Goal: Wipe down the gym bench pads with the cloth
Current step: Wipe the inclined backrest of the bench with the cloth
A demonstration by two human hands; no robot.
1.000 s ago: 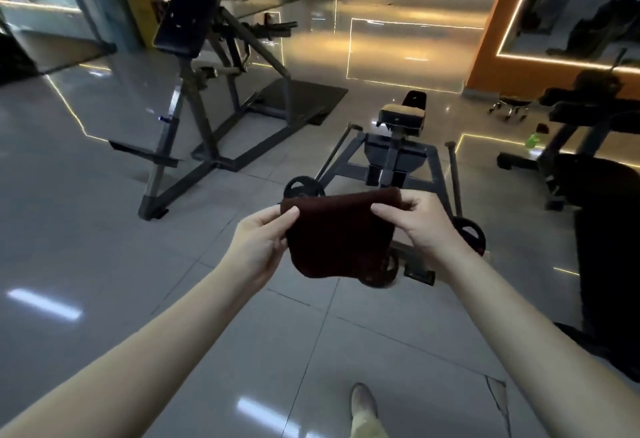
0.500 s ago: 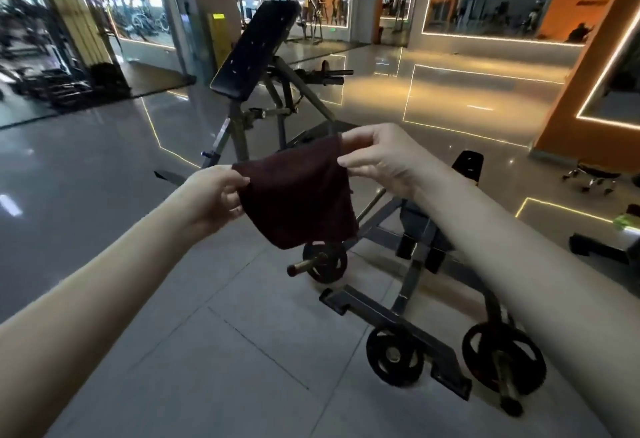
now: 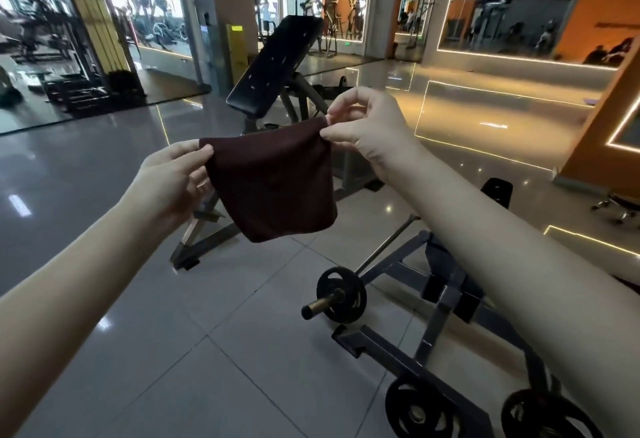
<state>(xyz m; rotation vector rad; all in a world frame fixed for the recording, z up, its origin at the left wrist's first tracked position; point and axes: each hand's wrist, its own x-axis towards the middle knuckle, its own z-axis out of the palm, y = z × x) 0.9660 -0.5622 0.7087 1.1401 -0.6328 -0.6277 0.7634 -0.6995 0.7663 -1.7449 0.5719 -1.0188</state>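
- The left hand (image 3: 173, 178) pinches the lower left top corner of the one dark maroon soft cloth (image 3: 273, 181).
- The cloth hangs in the air between both hands, its top edge running from 8 to 2 o'clock and its plain, rounded bottom drooping toward 6 o'clock.
- One long black padded bench pad (image 3: 277, 67) slants from 7 to 1 o'clock, at 12 o'clock beyond the cloth.
- The right hand (image 3: 367, 133) pinches the higher right corner.
- Three black round weight plates (image 3: 341, 294) sit at 5 o'clock.

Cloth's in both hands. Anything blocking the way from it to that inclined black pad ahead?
Nothing visible does. The left hand and right hand pinch the cloth in the air, the inclined pad right behind it. The plate-loaded machine stands lower right, off that line.
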